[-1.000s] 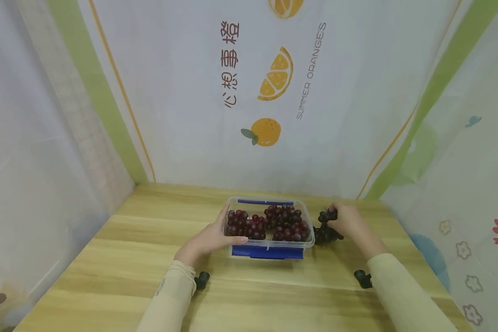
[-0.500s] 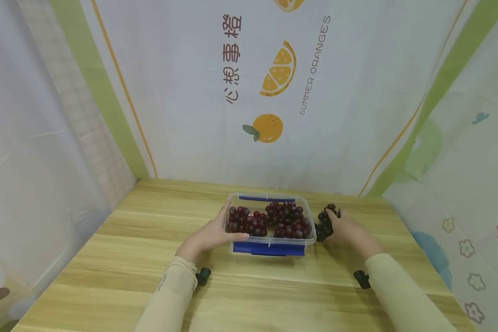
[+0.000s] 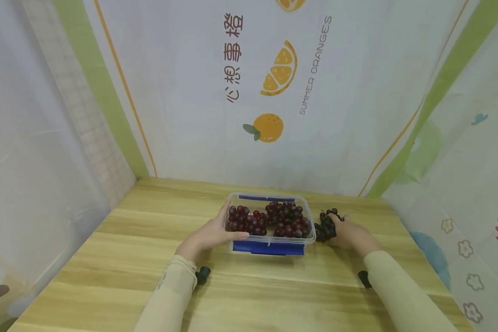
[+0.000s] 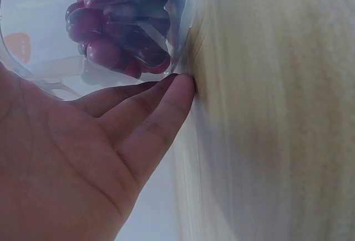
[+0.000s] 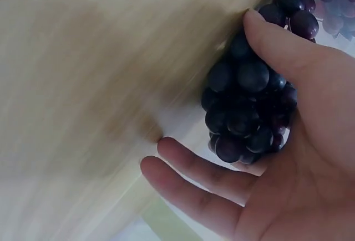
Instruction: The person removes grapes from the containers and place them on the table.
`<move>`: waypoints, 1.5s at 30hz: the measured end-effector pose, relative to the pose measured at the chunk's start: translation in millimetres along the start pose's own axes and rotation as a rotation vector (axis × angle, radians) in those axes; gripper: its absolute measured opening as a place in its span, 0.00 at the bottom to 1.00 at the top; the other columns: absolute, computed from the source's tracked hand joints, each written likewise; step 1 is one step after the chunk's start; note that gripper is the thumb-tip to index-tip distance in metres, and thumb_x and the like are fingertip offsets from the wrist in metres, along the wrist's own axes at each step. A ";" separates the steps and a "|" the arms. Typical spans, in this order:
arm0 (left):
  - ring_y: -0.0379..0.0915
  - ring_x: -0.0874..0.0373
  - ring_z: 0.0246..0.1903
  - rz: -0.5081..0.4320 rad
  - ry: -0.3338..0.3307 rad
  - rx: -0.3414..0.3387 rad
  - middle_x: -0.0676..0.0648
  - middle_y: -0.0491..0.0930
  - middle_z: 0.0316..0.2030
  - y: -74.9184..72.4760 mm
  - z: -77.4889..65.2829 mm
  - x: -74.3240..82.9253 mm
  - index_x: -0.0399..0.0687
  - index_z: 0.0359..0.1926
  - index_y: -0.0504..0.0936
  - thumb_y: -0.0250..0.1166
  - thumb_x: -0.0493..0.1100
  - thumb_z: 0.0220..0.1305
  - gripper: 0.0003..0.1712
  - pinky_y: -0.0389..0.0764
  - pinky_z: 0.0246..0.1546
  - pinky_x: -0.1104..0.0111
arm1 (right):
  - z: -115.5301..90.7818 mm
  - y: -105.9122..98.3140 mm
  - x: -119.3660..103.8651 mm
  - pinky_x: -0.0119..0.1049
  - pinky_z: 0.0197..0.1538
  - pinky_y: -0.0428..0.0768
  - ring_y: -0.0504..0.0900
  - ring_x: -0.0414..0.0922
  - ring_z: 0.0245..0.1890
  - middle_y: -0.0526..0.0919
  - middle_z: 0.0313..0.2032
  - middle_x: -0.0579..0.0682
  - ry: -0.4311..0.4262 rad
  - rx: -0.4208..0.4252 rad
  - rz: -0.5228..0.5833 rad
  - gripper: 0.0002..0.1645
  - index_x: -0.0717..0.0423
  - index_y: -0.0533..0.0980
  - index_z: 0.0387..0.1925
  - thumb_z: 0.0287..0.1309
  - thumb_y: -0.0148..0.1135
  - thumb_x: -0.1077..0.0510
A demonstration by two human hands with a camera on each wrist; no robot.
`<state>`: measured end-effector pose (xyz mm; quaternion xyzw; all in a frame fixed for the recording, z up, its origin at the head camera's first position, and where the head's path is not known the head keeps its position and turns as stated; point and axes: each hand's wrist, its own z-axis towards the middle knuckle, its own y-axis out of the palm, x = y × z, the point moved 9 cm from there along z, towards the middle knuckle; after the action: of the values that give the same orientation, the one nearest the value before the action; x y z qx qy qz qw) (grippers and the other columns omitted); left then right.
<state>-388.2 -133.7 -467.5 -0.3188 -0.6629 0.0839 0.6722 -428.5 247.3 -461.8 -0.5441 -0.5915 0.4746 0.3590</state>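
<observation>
Head view: a white cloth backdrop printed with oranges and lettering (image 3: 182,83) stands behind a pale wooden table with yellowish grain (image 3: 249,295). Two cream long sleeves (image 3: 398,286) reach over the tabletop from the near side. Toward the far edge sits a clear rectangular plastic container with blue clips (image 3: 290,240), lidless. At its left end is the left hand (image 3: 209,236), spread wide, thumb along the front rim and fairly straight fingers laid against the wall, as the left wrist view also shows. The right hand (image 3: 350,233) is loosely spread at the other side; its thumb lies across a bunch of round blue-black grapes (image 5: 249,102), two fingers extend clear of it, and whether the partly hidden fingers grip cannot be told. That bunch is just beside the container's right end. Inside the container, round reddish-purple grapes (image 3: 288,219) lie in clusters left and right. Smallest are two black fittings (image 3: 203,275), one by each wrist.
</observation>
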 end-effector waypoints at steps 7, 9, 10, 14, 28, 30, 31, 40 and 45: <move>0.45 0.31 0.83 -0.018 0.010 -0.024 0.47 0.31 0.88 2.5 4.9 2.3 0.79 0.84 0.23 0.77 0.71 0.57 0.77 0.54 0.78 0.29 | -0.4 -5.2 -1.4 0.76 0.64 0.76 0.71 0.84 0.64 0.55 0.72 0.90 0.008 0.017 -0.010 0.61 0.64 0.52 0.83 0.63 0.73 0.41; 0.43 0.32 0.84 -0.022 0.011 -0.028 0.47 0.31 0.88 2.9 4.9 3.7 0.79 0.84 0.23 0.77 0.71 0.57 0.77 0.53 0.79 0.30 | -0.5 -7.1 -1.1 0.77 0.65 0.75 0.67 0.85 0.67 0.54 0.72 0.90 0.004 0.036 0.013 0.62 0.64 0.53 0.82 0.61 0.76 0.42; 0.44 0.31 0.84 -0.016 0.008 -0.026 0.46 0.33 0.88 2.5 4.3 4.1 0.79 0.84 0.23 0.77 0.71 0.57 0.77 0.54 0.79 0.30 | -1.0 -8.3 -2.2 0.77 0.65 0.74 0.65 0.86 0.68 0.52 0.73 0.89 -0.005 0.049 0.024 0.63 0.64 0.53 0.82 0.60 0.77 0.42; 0.53 0.27 0.80 0.033 -0.010 -0.004 0.41 0.38 0.87 -1.1 1.7 3.2 0.79 0.84 0.24 0.76 0.72 0.56 0.77 0.58 0.77 0.29 | -2.0 -14.7 -12.2 0.82 0.63 0.71 0.52 0.88 0.73 0.45 0.78 0.84 -0.062 0.120 0.100 0.68 0.59 0.51 0.84 0.54 0.82 0.45; 0.46 0.33 0.84 -0.014 -0.006 -0.013 0.44 0.34 0.87 0.5 1.3 0.2 0.80 0.84 0.23 0.77 0.73 0.55 0.78 0.56 0.79 0.31 | 21.9 -18.6 -26.8 0.83 0.67 0.65 0.49 0.87 0.75 0.47 0.78 0.83 -0.055 0.031 0.057 0.82 0.58 0.44 0.86 0.47 0.81 0.28; 0.46 0.33 0.84 -0.012 -0.008 -0.010 0.44 0.34 0.87 0.1 1.1 -0.5 0.79 0.84 0.23 0.77 0.73 0.55 0.78 0.55 0.79 0.32 | 25.4 -17.0 -27.2 0.84 0.66 0.66 0.49 0.87 0.75 0.49 0.78 0.81 -0.057 0.013 0.042 0.76 0.60 0.51 0.84 0.49 0.80 0.29; 0.46 0.33 0.84 -0.009 -0.005 -0.009 0.45 0.34 0.88 0.4 1.5 0.4 0.79 0.84 0.23 0.77 0.73 0.55 0.78 0.56 0.79 0.32 | 26.0 -16.9 -26.8 0.84 0.66 0.67 0.51 0.87 0.75 0.51 0.78 0.81 -0.062 0.007 0.030 0.73 0.61 0.54 0.83 0.50 0.79 0.30; 0.57 0.27 0.79 0.029 -0.014 0.013 0.41 0.41 0.87 -0.9 -0.6 1.9 0.79 0.84 0.24 0.77 0.73 0.55 0.77 0.61 0.76 0.30 | 26.5 -16.3 -31.8 0.83 0.65 0.68 0.56 0.87 0.72 0.59 0.76 0.76 -0.102 0.016 0.024 0.51 0.54 0.68 0.78 0.60 0.74 0.36; 0.56 0.27 0.79 0.027 0.007 0.020 0.44 0.38 0.87 -1.0 -0.9 2.5 0.79 0.84 0.25 0.77 0.71 0.56 0.77 0.59 0.77 0.29 | 25.6 -13.4 -32.5 0.83 0.64 0.69 0.57 0.86 0.72 0.60 0.75 0.76 -0.098 0.013 0.046 0.50 0.53 0.68 0.78 0.62 0.73 0.37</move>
<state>-387.4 -133.4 -464.8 -0.3212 -0.6553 0.0982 0.6766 -451.8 211.5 -453.5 -0.5315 -0.5925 0.5125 0.3221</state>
